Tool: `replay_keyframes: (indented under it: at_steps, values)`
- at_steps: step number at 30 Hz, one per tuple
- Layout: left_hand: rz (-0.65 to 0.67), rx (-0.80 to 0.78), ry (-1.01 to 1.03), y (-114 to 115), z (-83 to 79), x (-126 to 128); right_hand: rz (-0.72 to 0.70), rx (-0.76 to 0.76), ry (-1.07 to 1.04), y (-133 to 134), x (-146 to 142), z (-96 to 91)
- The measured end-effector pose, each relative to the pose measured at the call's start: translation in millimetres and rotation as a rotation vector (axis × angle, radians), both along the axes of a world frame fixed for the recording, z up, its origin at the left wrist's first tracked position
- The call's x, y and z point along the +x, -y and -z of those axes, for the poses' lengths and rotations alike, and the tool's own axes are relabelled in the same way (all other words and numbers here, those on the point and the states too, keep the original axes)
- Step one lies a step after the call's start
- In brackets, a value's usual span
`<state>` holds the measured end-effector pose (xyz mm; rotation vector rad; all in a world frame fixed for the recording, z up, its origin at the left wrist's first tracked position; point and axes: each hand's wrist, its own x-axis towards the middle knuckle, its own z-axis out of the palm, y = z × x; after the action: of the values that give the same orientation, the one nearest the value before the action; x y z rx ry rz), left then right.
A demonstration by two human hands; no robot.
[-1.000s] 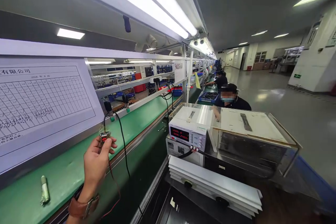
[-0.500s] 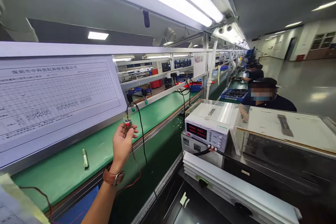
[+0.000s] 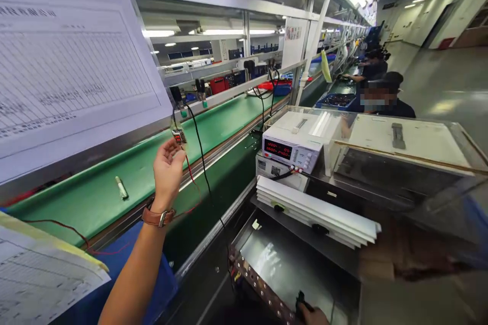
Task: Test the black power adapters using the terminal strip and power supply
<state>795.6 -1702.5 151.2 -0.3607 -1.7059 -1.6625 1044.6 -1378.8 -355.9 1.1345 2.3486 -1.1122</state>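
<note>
Green-topped assembly bench [image 3: 229, 122] with benchtop DC power supply [image 3: 292, 144]. Open left hand [image 3: 168, 172], fingers just below a small red-digit panel meter [image 3: 178, 136] hanging on black and red leads [image 3: 198, 155]. Right hand [image 3: 314, 316], cut off at the lower edge, touches a black part [image 3: 301, 300]; its grip cannot be told.

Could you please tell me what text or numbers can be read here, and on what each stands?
Bench power supply's display: red digits, upper row about "1200", the rest too blurred.
Small red-lit meter: digits too small to read.
Printed form: Chinese heading and grid entries, too blurred to quote.
</note>
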Motion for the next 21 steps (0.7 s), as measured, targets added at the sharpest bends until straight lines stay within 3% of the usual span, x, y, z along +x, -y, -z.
replay_keyframes:
  at_steps: [4, 7, 10, 13, 16, 18, 21]
  values:
    - [-0.141, -0.049, -0.103, -1.1, 29.0, 20.1, -0.021, -0.023, 0.122, 6.1, 11.5, 1.1]
    - [-0.199, -0.029, -0.147, -9.7, 63.3, 45.1, -0.021, -0.031, 0.171, 8.0, 7.5, 0.5]
    - [-0.178, -0.038, -0.065, -19.1, 116.9, 72.7, -0.012, -0.041, 0.199, 9.0, 6.9, -2.0]
    - [-0.137, -0.19, 0.103, -15.7, 182.9, 102.0, -0.002, -0.054, 0.214, 9.6, 8.6, -2.5]
    - [-0.366, -0.459, 0.027, 8.5, 235.1, 129.5, 0.008, -0.055, 0.224, 9.9, 10.1, 0.1]
    - [-0.438, -0.621, -0.077, 30.9, 250.5, 141.6, 0.013, -0.048, 0.226, 10.3, 10.8, 1.3]
    - [-0.441, -0.692, -0.149, 57.0, 245.7, 147.4, 0.015, -0.04, 0.213, 10.8, 12.3, -1.0]
